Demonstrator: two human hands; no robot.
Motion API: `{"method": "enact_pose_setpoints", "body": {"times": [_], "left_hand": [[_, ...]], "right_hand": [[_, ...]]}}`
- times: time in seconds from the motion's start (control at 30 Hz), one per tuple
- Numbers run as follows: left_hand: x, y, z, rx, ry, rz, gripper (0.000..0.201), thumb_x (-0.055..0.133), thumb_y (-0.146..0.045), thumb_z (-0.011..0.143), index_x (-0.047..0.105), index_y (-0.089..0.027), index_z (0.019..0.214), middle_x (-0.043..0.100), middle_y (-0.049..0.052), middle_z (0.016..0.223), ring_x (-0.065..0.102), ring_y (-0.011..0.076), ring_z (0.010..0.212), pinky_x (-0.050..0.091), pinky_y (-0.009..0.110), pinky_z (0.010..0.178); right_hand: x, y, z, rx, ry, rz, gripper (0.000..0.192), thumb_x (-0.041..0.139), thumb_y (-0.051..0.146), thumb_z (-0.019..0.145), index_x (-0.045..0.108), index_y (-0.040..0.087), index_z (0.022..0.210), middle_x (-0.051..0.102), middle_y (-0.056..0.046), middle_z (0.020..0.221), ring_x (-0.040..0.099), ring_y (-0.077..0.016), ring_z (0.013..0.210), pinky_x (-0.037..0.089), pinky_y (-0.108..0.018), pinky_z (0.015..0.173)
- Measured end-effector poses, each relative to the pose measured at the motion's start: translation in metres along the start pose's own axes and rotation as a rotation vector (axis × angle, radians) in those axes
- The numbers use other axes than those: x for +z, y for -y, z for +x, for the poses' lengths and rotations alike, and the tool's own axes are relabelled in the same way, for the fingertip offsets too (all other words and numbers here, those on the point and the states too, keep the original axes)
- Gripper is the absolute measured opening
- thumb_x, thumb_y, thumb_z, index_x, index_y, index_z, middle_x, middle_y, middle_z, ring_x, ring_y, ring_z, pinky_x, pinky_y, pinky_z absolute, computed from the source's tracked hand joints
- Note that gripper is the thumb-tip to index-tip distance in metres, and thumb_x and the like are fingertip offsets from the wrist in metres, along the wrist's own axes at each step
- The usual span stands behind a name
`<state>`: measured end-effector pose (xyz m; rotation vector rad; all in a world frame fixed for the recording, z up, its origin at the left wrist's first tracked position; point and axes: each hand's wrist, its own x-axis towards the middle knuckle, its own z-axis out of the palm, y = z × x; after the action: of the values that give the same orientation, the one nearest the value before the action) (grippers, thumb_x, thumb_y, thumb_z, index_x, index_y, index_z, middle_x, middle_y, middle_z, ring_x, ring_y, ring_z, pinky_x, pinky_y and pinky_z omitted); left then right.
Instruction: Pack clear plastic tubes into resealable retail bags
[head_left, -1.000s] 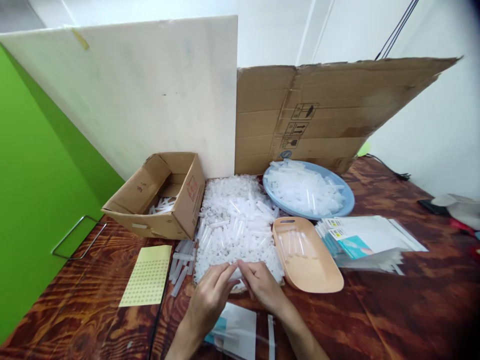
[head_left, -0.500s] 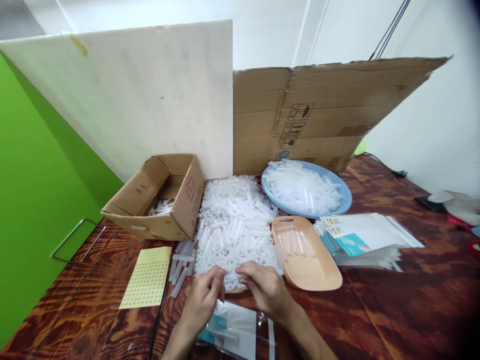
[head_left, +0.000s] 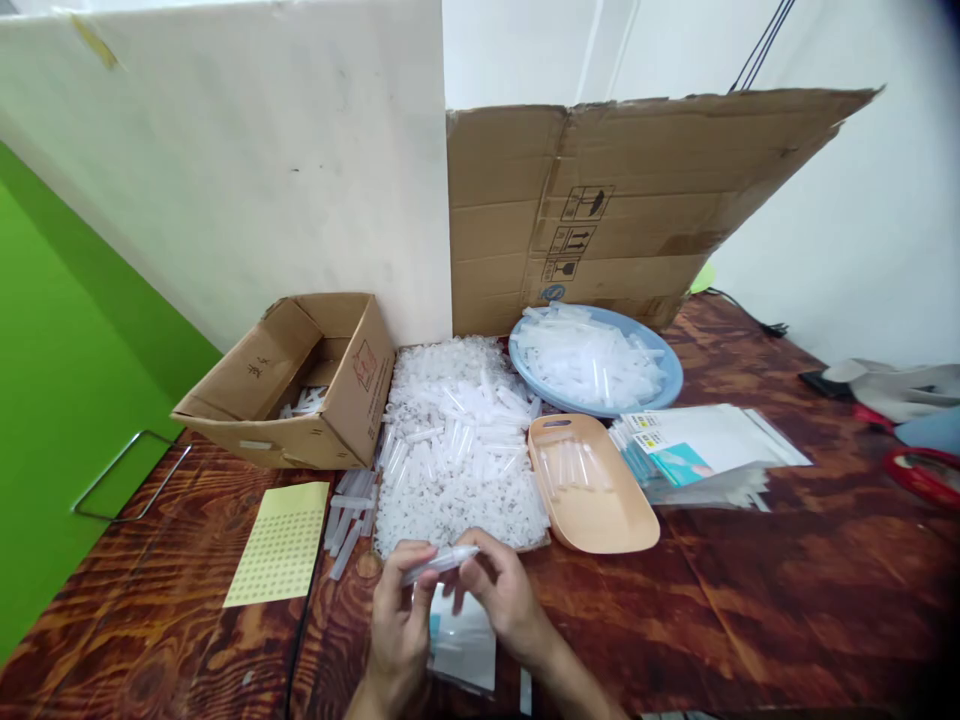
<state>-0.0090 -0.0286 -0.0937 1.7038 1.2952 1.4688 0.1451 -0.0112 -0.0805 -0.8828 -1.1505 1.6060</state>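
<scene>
Head view, catalogued from my remote station: both hands are raised just above the dark-grained wooden table (head_left: 750, 600), near its front edge. Left hand (head_left: 397, 620) is closed around one end of a small clear plastic tube (head_left: 439, 563); right hand (head_left: 502, 595) pinches the other end with fingertips. The tube lies nearly level between them, tilted slightly up to the right, above a flat printed plastic pouch (head_left: 465, 640) lying on the table under the wrists. Just beyond the hands: a heap of loose clear plastic tubes and caps (head_left: 450, 440). Left of it: an open brown cardboard box (head_left: 300, 380) with a few tubes inside, and a pale yellow sheet of small round stickers (head_left: 281, 545). Right of it: a peach oval plastic tray (head_left: 600, 500) holding several tubes, a round blue basin (head_left: 667, 365) piled with tubes, and a stack of printed pouches (head_left: 697, 455). In my judgement, working this tube well calls for a light, steady two-ended grip, with the hands kept low over the pouch so anything dropped lands close by.
</scene>
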Motion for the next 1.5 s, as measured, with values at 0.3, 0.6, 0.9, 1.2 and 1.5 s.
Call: {"method": "enact_pose_setpoints", "body": {"times": [0.3,0.6,0.9,1.2,1.5], "left_hand": [[-0.026,0.017,-0.014,-0.015,0.516,0.249,0.039,0.053,-0.026,0.099,0.051,-0.024,0.138,0.060,0.013,0.133,0.059,0.0274,0.123,0.051,0.042,0.104],[-0.032,0.027,-0.019,-0.254,0.876,0.684,0.071,0.092,-0.042,0.057,0.061,-0.016,0.115,0.065,0.013,0.112,0.059,0.0357,0.104,0.044,0.047,0.090],[-0.059,0.018,-0.024,-0.494,0.874,0.610,0.074,0.092,-0.032,0.048,0.052,-0.019,0.108,0.059,0.013,0.121,0.050,0.0377,0.118,0.037,0.047,0.101],[-0.064,-0.015,-0.004,-0.679,0.633,-0.157,0.066,0.093,-0.036,0.059,0.052,-0.021,0.109,0.068,0.002,0.102,0.063,0.0232,0.095,0.046,0.026,0.079],[-0.038,-0.025,0.017,-0.709,0.577,-0.477,0.075,0.097,-0.036,0.053,0.061,-0.019,0.117,0.069,0.005,0.107,0.063,0.0262,0.102,0.048,0.030,0.085]], "right_hand": [[-0.033,0.009,-0.006,-0.181,-0.253,-0.156,0.029,0.053,0.047,0.100,0.064,0.021,0.100,0.071,-0.008,0.097,0.068,-0.0233,0.098,0.052,-0.039,0.095],[-0.091,0.054,-0.023,0.005,-0.004,-0.759,0.033,0.056,0.043,0.099,0.072,0.024,0.121,0.069,-0.007,0.094,0.064,-0.0253,0.094,0.051,-0.038,0.090],[-0.073,0.034,-0.028,-0.017,0.115,-0.701,0.023,0.055,0.025,0.098,0.075,0.025,0.109,0.067,-0.008,0.106,0.064,-0.0247,0.102,0.049,-0.038,0.094],[-0.033,0.020,-0.022,0.066,-0.059,0.021,0.039,0.081,0.039,0.079,0.048,0.024,0.092,0.075,-0.006,0.093,0.072,-0.0207,0.076,0.056,-0.029,0.065],[-0.031,0.031,0.003,-0.234,-0.007,-0.381,0.022,0.070,0.043,0.089,0.074,0.021,0.087,0.069,-0.004,0.068,0.065,-0.0193,0.060,0.046,-0.028,0.055]]}}
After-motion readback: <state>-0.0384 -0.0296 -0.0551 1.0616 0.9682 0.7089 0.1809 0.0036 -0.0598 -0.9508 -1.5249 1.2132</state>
